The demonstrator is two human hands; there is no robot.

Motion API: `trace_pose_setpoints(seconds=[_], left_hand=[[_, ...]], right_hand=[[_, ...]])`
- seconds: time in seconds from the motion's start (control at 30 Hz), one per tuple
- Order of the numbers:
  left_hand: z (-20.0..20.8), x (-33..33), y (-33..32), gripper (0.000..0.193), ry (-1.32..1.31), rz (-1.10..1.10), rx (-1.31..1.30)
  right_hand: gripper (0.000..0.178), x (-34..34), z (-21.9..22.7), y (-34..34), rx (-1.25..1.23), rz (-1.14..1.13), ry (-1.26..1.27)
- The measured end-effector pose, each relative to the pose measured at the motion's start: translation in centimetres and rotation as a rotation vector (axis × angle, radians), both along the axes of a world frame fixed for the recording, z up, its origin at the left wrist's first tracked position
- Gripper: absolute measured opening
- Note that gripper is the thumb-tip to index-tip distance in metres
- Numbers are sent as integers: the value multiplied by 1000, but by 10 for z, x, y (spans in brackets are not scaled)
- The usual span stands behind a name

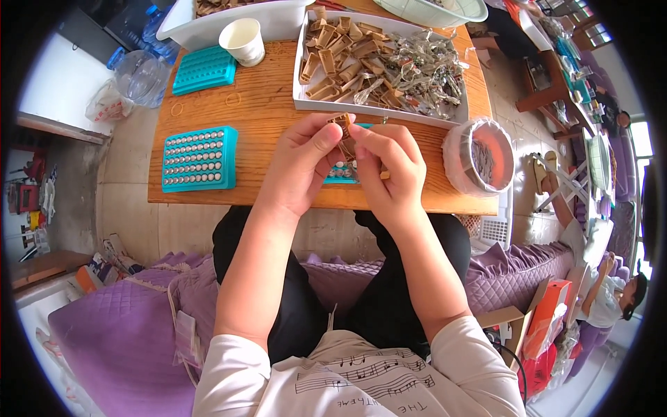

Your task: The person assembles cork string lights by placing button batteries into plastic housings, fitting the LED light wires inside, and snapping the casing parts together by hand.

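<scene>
A small brown trough-shaped piece (341,123) is held up above the wooden table between both my hands. The thumb and fingers of my left hand (300,161) pinch it from the left. From the right, the closed fingertips of my right hand (394,167) meet it. Below them sits a teal tray (339,180) with silvery round bits in it, mostly hidden by my hands. Another teal tray (231,161), filled with rows of silvery round tops, lies to the left near the table's front edge.
Beyond my hands, a white box (311,104) holds similar brown pieces and a tangle of small clear-wrapped items. To the right stands a round tub (455,154) lined with plastic, with thin grey pieces inside. A paper cup (242,43) and a teal rack (203,71) are at the back left.
</scene>
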State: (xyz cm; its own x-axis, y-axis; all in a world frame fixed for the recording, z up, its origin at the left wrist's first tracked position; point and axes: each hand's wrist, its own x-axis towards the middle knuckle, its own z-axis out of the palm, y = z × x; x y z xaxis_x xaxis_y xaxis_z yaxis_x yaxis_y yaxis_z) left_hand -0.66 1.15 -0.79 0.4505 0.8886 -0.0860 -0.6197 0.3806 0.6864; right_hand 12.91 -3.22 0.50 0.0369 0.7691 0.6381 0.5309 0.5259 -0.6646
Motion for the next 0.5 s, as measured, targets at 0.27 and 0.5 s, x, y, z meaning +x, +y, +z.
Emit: trace_pose_setpoints(seconds=[0.27, 0.5], left_hand=[[-2, 4, -3, 22, 84, 53, 24], [2, 6, -4, 29, 242, -41, 66]], right_hand=[[31, 4, 1, -1, -1, 36, -12], [34, 2, 4, -3, -58, -30, 19]])
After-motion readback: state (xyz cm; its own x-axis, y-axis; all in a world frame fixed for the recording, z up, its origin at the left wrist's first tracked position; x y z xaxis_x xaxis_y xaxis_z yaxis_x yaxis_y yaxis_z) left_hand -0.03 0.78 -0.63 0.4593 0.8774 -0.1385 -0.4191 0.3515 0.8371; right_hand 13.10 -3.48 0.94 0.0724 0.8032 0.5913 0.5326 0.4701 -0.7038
